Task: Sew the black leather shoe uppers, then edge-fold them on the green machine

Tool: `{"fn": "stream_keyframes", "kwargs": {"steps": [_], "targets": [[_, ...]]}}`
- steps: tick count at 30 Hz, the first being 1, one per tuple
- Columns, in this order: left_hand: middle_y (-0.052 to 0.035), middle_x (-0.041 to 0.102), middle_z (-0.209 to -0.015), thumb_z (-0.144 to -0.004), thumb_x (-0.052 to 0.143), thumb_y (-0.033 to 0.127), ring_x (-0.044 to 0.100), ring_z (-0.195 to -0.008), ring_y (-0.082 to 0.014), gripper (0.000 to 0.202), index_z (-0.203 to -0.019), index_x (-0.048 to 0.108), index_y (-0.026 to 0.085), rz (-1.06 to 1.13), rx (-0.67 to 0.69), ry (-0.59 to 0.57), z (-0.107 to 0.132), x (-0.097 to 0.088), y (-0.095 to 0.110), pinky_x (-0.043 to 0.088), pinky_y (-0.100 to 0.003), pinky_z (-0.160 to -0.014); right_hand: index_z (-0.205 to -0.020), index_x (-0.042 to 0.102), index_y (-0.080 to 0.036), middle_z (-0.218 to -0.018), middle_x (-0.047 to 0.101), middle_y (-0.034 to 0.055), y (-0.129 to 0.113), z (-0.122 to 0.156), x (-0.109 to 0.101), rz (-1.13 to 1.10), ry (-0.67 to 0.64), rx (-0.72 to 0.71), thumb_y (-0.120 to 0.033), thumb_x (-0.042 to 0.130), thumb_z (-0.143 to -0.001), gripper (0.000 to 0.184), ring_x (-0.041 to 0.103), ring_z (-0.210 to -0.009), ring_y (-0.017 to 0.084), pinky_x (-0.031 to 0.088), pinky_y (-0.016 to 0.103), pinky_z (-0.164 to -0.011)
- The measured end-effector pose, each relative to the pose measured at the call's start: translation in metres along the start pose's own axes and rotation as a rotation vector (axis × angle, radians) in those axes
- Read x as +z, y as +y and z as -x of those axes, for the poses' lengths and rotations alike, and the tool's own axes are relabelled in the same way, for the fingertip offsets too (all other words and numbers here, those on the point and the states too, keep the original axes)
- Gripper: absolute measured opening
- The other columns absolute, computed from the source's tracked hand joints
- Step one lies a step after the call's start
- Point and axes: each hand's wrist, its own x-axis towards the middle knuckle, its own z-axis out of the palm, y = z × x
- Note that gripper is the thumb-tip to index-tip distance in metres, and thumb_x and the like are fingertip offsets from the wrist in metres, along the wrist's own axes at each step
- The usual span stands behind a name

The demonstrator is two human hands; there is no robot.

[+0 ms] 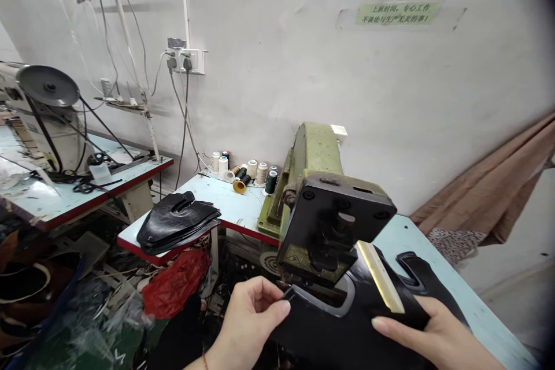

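A black leather piece (329, 335) with a grey-edged, U-shaped cutout lies under the head of a green machine (342, 225). My left hand (247, 318) pinches the piece's left edge between thumb and fingers, beside the cutout. On the right side, my right hand (433, 329) grips the same leather, thumb on top and fingers hidden beneath it. A pale yellow strip (380, 277) runs across the leather just ahead of my right thumb. The machine head covers part of the cutout, so the contact point there is hidden.
Stacked black leather pieces (180, 222) rest on the table's left end. Several thread spools (251, 173) stand behind. Another black piece (433, 283) lies at right, near a brown cloth (489, 196). A red plastic bag (176, 283) is below; a sewing machine (47, 110) stands left.
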Motion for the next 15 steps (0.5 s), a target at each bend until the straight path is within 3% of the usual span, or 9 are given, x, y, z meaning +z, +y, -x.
{"fn": "stream_keyframes", "kwargs": {"steps": [4,10,15], "targets": [[0.0014,0.057,-0.062,-0.061,0.071,0.027,0.048,-0.061,-0.0109,0.019,-0.066,0.059,0.014,0.034,-0.002,-0.003,0.000,-0.002,0.002,0.037,-0.024,-0.060,-0.056,0.070,-0.019,-0.054,0.070,0.0017,-0.014,-0.001,0.008,0.086,0.058,-0.062,-0.040,0.081,-0.053,0.024,0.063,-0.052,0.021,0.051,0.025,-0.047],[0.0010,0.059,-0.063,-0.062,0.074,0.030,0.049,-0.062,-0.0107,0.022,-0.065,0.060,0.013,0.053,0.004,0.022,-0.003,-0.009,0.004,0.038,-0.023,-0.061,-0.060,0.067,-0.018,-0.053,0.067,0.0003,-0.013,-0.010,0.011,0.178,0.070,-0.070,-0.040,0.076,-0.061,0.024,0.061,-0.052,0.019,0.047,0.025,-0.048],[0.0020,0.058,-0.061,-0.060,0.077,0.030,0.049,-0.061,-0.0099,0.022,-0.063,0.063,0.014,0.100,0.028,0.068,-0.007,-0.020,0.007,0.038,-0.021,-0.061,-0.049,0.059,-0.020,-0.047,0.060,-0.0037,-0.013,-0.017,0.022,0.158,0.138,-0.119,-0.035,0.081,-0.054,0.027,0.052,-0.046,0.014,0.041,0.024,-0.045]]}}
